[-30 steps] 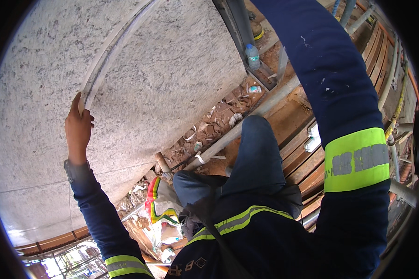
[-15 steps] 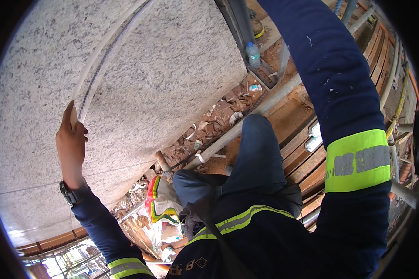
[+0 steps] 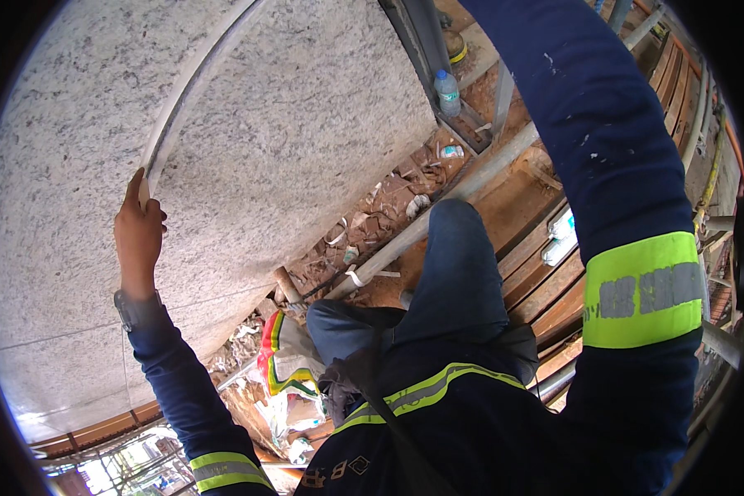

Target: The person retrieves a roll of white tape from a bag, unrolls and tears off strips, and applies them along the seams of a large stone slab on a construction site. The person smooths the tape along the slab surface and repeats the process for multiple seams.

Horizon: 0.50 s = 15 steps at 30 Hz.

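Our left hand (image 3: 138, 240) shifts up-right, pinching a pale sliver (image 3: 144, 195) by the upper-left seam (image 3: 182, 97); right grip unseen, work done and left unclear

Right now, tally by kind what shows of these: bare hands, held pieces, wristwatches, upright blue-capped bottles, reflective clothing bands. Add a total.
Bare hands (left hand): 1
Held pieces (pale piece): 1
Wristwatch: 1
Upright blue-capped bottle: 1
Reflective bands (left sleeve band, right sleeve band, waist band): 3
Total: 7
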Each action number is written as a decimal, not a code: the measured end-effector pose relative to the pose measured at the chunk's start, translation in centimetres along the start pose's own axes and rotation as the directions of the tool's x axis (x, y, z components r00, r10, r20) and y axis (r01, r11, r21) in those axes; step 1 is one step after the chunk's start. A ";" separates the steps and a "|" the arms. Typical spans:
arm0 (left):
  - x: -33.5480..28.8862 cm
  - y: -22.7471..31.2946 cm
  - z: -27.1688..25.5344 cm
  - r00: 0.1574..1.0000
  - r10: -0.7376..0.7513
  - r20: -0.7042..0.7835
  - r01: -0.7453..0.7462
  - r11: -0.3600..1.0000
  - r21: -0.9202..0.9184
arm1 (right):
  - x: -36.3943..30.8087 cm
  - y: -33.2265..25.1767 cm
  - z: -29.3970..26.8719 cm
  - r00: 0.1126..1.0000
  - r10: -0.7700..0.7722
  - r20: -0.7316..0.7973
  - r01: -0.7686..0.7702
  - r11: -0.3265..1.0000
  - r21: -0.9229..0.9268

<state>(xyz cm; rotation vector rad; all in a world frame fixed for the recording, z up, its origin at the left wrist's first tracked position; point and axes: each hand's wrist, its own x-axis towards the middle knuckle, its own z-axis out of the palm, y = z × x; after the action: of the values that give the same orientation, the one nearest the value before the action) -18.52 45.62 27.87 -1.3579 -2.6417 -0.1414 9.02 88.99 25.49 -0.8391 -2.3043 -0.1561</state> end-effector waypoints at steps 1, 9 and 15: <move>0.1 0.1 0.1 1.000 0.008 0.001 -0.008 1.000 0.001 | -0.1 0.0 -0.2 1.000 0.004 0.003 -0.004 1.000 -0.006; 0.5 -0.4 -0.1 0.997 0.059 -0.054 -0.060 0.998 -0.004 | -0.5 -0.2 -0.3 0.999 -0.016 -0.037 0.015 0.999 -0.038; 0.4 0.1 0.0 1.000 -0.008 -0.012 0.007 0.999 -0.051 | -0.7 -0.2 0.2 0.993 -0.066 -0.097 0.064 0.998 -0.021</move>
<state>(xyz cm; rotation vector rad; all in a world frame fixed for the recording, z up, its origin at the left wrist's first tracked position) -18.70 45.95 27.98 -1.3577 -2.6506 -0.2185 9.18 88.53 24.94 -0.7492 -2.2421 -0.2412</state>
